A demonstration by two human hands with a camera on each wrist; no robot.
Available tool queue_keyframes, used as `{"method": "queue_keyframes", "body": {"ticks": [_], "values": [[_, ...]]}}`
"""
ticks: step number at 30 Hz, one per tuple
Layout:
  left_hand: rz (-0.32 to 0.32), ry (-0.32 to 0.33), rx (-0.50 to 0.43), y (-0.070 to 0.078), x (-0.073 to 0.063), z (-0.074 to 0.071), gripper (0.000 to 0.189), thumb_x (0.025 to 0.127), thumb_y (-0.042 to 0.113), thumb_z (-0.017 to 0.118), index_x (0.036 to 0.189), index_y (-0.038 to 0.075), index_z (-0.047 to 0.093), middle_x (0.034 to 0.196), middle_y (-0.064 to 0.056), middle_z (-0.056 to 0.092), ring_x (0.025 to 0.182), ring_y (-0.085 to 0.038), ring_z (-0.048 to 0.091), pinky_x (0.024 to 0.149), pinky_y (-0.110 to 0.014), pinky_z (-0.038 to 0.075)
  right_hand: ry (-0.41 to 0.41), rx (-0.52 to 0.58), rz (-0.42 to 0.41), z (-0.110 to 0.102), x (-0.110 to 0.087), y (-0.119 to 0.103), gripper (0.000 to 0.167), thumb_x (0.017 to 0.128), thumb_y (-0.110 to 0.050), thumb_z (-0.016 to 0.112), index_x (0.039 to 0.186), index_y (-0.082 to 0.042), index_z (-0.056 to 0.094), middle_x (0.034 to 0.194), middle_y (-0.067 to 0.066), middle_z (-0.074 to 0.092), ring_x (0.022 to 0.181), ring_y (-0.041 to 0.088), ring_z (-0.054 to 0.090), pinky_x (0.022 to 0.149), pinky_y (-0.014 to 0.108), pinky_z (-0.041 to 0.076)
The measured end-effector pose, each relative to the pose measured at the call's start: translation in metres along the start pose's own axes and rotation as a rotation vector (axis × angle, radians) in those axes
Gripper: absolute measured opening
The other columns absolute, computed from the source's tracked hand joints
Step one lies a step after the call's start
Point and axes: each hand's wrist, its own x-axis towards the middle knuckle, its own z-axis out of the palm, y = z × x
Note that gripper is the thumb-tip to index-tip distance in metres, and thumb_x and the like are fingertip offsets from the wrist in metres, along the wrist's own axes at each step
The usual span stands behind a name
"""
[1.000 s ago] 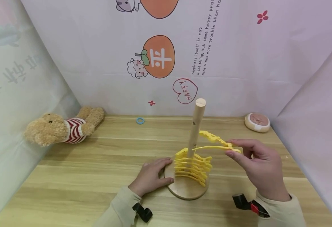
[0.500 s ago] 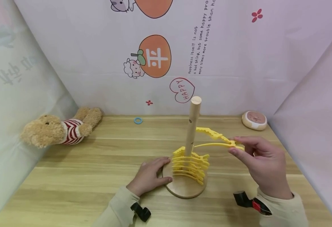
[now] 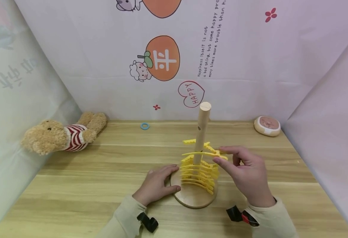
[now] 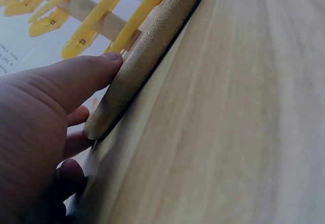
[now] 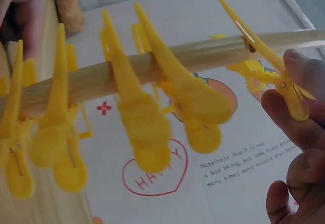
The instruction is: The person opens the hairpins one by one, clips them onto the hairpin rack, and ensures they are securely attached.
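A yellow hair clip point(image 3: 199, 153) is pinched at its handles between the thumb and fingers of my right hand point(image 3: 249, 175). Its jaws are spread, one in front of the wooden pole point(image 3: 203, 125) and one behind it. Below, several yellow hair clips point(image 3: 196, 177) sit around the pole in a stack. My left hand point(image 3: 156, 186) rests at the left edge of the round wooden base point(image 3: 193, 200), thumb and fingertips touching its rim. The right wrist view shows the held clip point(image 5: 256, 40) apart from the nearest stacked clip point(image 5: 167, 76).
A teddy bear point(image 3: 52, 135) in a striped top lies at the back left of the wooden table point(image 3: 96, 185). A small blue ring point(image 3: 145, 126) lies near the back edge, and a round pink-and-white object point(image 3: 267, 125) stands at the back right. Printed sheets enclose the table.
My right hand has moved left with the hair clip, bringing its spread jaws from beside the pole to either side of it. My left hand stays at the base.
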Motion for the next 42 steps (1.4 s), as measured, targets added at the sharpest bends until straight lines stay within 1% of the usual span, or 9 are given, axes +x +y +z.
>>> {"method": "queue_keyframes", "body": {"ticks": [6,11,18,21,24,28,30,36,42], "values": [[0.001,-0.01,0.003,0.0,0.001,0.0,0.07,0.088,0.054,0.071,0.146,0.02,0.053,0.151,0.004,0.05,0.136,-0.022,0.05,0.098,-0.05,0.035,-0.043,-0.031,0.066,0.009,-0.003,0.003,0.027,0.076,-0.008,0.087,0.099,-0.019,0.079,0.06,-0.006,0.045,0.055,0.01,0.038,0.047,0.027,0.03],[-0.006,-0.012,0.0,0.0,0.0,-0.001,0.07,0.088,0.054,0.071,0.147,0.021,0.053,0.151,0.005,0.05,0.136,-0.021,0.05,0.098,-0.049,0.035,-0.069,-0.049,0.093,0.013,-0.003,0.004,0.025,0.077,-0.012,0.087,0.099,-0.02,0.079,0.065,-0.009,0.055,0.056,0.012,0.042,0.046,0.027,0.031],[-0.01,-0.004,-0.004,0.0,-0.001,-0.001,0.069,0.088,0.055,0.071,0.146,0.02,0.054,0.15,0.006,0.051,0.135,-0.021,0.05,0.099,-0.049,0.035,-0.122,-0.055,0.116,0.015,-0.002,0.006,0.024,0.078,-0.016,0.087,0.1,-0.021,0.078,0.091,-0.009,0.072,0.061,0.011,0.048,0.046,0.025,0.035],[-0.013,0.001,0.0,0.0,-0.002,-0.001,0.071,0.087,0.056,0.071,0.146,0.019,0.054,0.15,0.005,0.051,0.135,-0.022,0.05,0.1,-0.049,0.036,-0.143,-0.048,0.127,0.015,-0.002,0.006,0.023,0.079,-0.018,0.087,0.1,-0.021,0.078,0.097,-0.007,0.074,0.063,0.011,0.052,0.046,0.024,0.038],[-0.021,-0.014,0.01,0.001,-0.001,-0.001,0.082,0.082,0.061,0.074,0.148,0.019,0.052,0.152,0.004,0.049,0.136,-0.023,0.049,0.101,-0.05,0.035,-0.155,-0.04,0.144,0.015,-0.002,0.006,0.024,0.079,-0.019,0.086,0.101,-0.021,0.077,0.098,-0.007,0.074,0.064,0.011,0.054,0.045,0.024,0.039],[-0.038,-0.051,0.024,0.0,-0.001,-0.002,0.099,0.072,0.069,0.078,0.15,0.017,0.048,0.154,0.002,0.046,0.138,-0.025,0.047,0.102,-0.052,0.034,-0.141,-0.035,0.152,0.018,-0.003,0.007,0.024,0.08,-0.018,0.086,0.101,-0.021,0.077,0.096,-0.007,0.073,0.065,0.011,0.054,0.046,0.025,0.039],[-0.047,-0.06,0.019,0.0,0.0,-0.003,0.101,0.07,0.068,0.079,0.151,0.016,0.048,0.155,0.001,0.045,0.138,-0.025,0.047,0.102,-0.052,0.034,-0.125,-0.036,0.141,0.021,-0.003,0.007,0.024,0.08,-0.018,0.086,0.101,-0.021,0.077,0.094,-0.008,0.072,0.064,0.011,0.054,0.046,0.024,0.039],[-0.107,-0.058,-0.009,0.002,0.001,-0.005,0.099,0.073,0.064,0.08,0.151,0.014,0.046,0.156,-0.002,0.044,0.14,-0.026,0.044,0.105,-0.053,0.032,-0.065,-0.037,0.119,0.029,-0.004,0.008,0.024,0.08,-0.015,0.086,0.102,-0.018,0.077,0.092,-0.008,0.071,0.063,0.011,0.052,0.043,0.023,0.036],[-0.148,-0.013,-0.026,-0.001,0.0,-0.007,0.091,0.077,0.056,0.081,0.15,0.012,0.048,0.155,-0.004,0.046,0.141,-0.027,0.044,0.107,-0.056,0.03,-0.042,-0.033,0.166,0.038,-0.005,0.01,0.024,0.081,-0.017,0.085,0.104,-0.018,0.076,0.088,-0.008,0.069,0.067,0.012,0.053,0.044,0.024,0.036]]}}
